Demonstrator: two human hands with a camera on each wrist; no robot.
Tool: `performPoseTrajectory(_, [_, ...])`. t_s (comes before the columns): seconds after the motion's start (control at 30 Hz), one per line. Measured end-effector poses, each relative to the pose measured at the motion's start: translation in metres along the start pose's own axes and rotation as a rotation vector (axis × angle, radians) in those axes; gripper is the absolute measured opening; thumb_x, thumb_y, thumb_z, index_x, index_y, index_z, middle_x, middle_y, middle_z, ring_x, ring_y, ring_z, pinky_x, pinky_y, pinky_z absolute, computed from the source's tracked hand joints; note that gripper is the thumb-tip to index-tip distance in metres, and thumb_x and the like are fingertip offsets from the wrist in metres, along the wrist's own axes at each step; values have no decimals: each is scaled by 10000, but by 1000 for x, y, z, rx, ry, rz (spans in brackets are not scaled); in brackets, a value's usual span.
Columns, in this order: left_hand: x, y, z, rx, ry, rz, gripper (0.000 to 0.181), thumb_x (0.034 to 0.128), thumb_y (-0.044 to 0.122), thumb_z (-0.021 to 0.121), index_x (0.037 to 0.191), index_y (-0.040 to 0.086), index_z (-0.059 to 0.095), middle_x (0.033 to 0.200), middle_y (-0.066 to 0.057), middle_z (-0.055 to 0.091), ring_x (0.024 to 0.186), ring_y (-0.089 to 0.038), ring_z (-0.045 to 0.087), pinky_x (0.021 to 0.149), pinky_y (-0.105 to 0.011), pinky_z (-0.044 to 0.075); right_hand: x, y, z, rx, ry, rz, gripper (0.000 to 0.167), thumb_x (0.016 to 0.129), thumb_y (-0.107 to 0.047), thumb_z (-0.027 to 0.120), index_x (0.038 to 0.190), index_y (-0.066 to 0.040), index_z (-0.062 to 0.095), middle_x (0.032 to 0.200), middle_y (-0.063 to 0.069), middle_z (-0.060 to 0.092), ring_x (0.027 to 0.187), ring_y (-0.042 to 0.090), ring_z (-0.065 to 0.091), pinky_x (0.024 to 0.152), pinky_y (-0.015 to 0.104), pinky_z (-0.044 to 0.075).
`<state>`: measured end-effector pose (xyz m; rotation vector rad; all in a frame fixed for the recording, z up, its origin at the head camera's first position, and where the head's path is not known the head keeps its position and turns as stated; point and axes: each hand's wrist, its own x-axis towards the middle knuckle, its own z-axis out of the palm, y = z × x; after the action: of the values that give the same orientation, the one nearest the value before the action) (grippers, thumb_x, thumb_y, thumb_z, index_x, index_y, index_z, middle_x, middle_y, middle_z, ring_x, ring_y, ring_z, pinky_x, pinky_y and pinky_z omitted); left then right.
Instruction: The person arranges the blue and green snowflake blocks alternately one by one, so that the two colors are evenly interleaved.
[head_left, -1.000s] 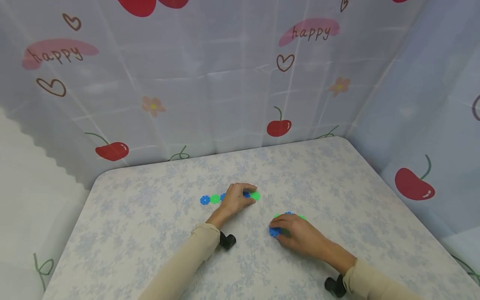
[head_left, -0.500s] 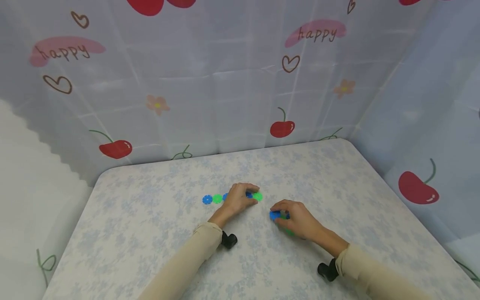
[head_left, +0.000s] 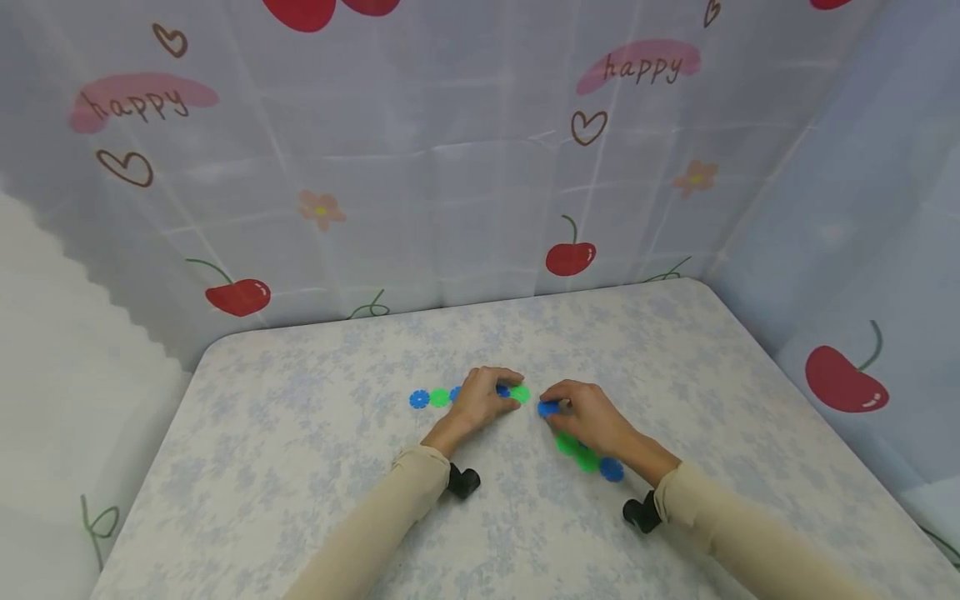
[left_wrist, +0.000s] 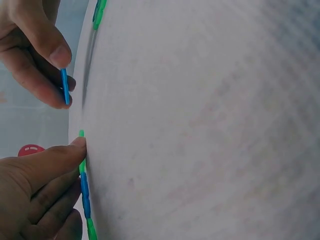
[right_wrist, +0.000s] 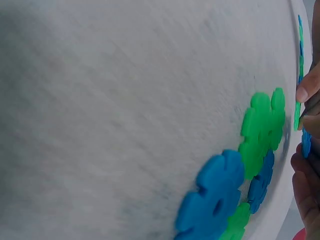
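My left hand [head_left: 480,402] rests over a row of flat flower-shaped plastic discs and pinches the green disc [head_left: 521,394] at its right end; its thumb lies on that disc in the left wrist view. Blue disc [head_left: 419,399] and green disc [head_left: 439,397] show at the row's left end; the palm hides the middle. Just to the right, my right hand [head_left: 594,418] pinches a loose blue disc [left_wrist: 65,87] between thumb and fingers. This disc is raised off the table, with a small gap between it and the green end disc.
Below the right hand lie several loose discs, among them a green disc [right_wrist: 257,132] and a blue disc [right_wrist: 212,197], partly overlapping. Patterned cloth covers the table [head_left: 300,467]. A printed curtain [head_left: 420,192] hangs behind it. Black wrist cameras sit under both forearms.
My right hand has carried the blue disc up and away from the loose discs toward the row's right end, uncovering those discs. The left hand stays at the row; the head view shifts slightly.
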<state>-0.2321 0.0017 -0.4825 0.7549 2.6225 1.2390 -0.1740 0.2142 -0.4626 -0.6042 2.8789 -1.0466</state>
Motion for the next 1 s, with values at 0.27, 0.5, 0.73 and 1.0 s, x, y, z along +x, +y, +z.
performPoseTrajectory(0.27, [0,1,3,4,-4,4,398,836,73,788,1222,58,696,1190,-68,695,1117,-215,639,931,-333,522,11,3,3,-21,-9,46,272,895,-80,703,1159,-15,706,1169,115,672,1065,300,639,876,469,537])
performPoseTrajectory(0.5, [1,2,3,19,-10,-1,397,840,74,784,1226,58,694,1196,-67,692,1114,-208,639,930,-326,520,20,4,8,-127,7,21,264,881,-59,712,1140,-8,714,1154,128,674,1077,312,636,909,474,522])
performPoseTrajectory(0.73, [2,2,1,37,0,5,403,825,68,797,1216,56,700,1187,-75,695,1108,-212,645,926,-329,523,24,1,11,-164,7,51,272,888,-71,716,1160,-54,715,1216,111,659,1160,327,588,942,513,495])
performPoseTrajectory(1.0, [2,0,-1,41,4,16,402,831,74,793,1220,54,698,1185,-78,696,1100,-209,649,919,-323,526,26,-1,12,-154,0,37,275,898,-54,704,1172,-47,708,1225,121,656,1161,331,587,934,509,500])
